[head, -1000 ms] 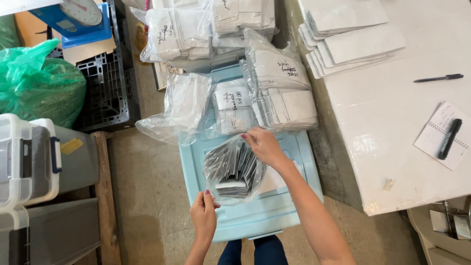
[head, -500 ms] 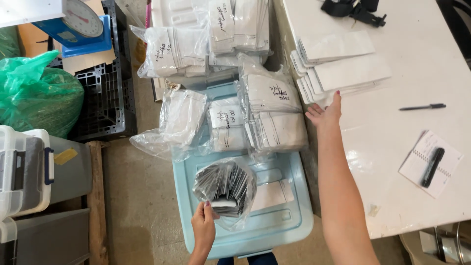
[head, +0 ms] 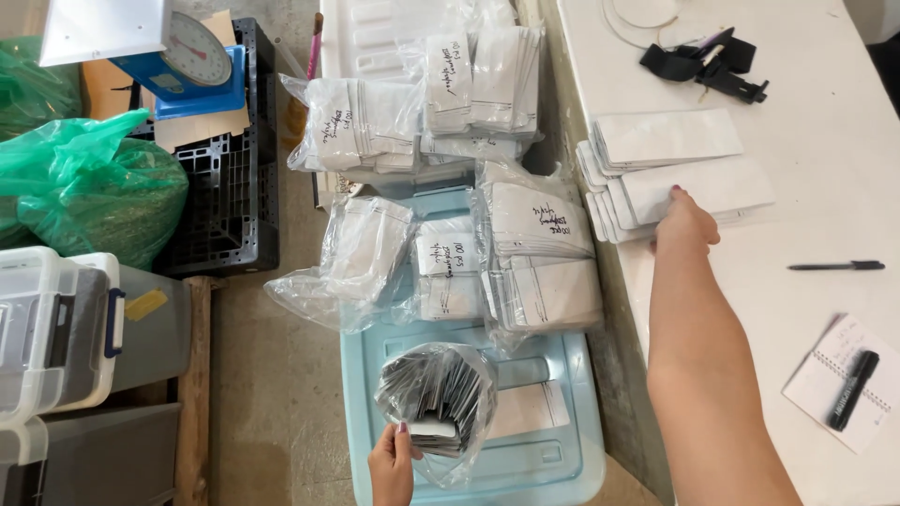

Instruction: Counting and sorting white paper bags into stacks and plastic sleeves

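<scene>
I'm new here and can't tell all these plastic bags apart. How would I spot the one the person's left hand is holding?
Find the pale blue bin lid low in the middle, between the floor and the white table. At its near end, the left hand grips a clear bag of dark grey pouches. The other bags farther up hold white pouches; only this one looks dark.

The left hand [head: 392,464] at the bottom of the frame grips a clear, crinkled plastic bag [head: 439,405] of silvery foil-like pouches. It lies on a smooth, glossy pale-blue plastic lid [head: 553,464]. At centre right, the right hand [head: 684,225] rests on matt white pouches [head: 689,187] stacked on the smooth white counter [head: 825,187]. At upper left sits a thin, shiny green plastic sack [head: 94,187].
</scene>
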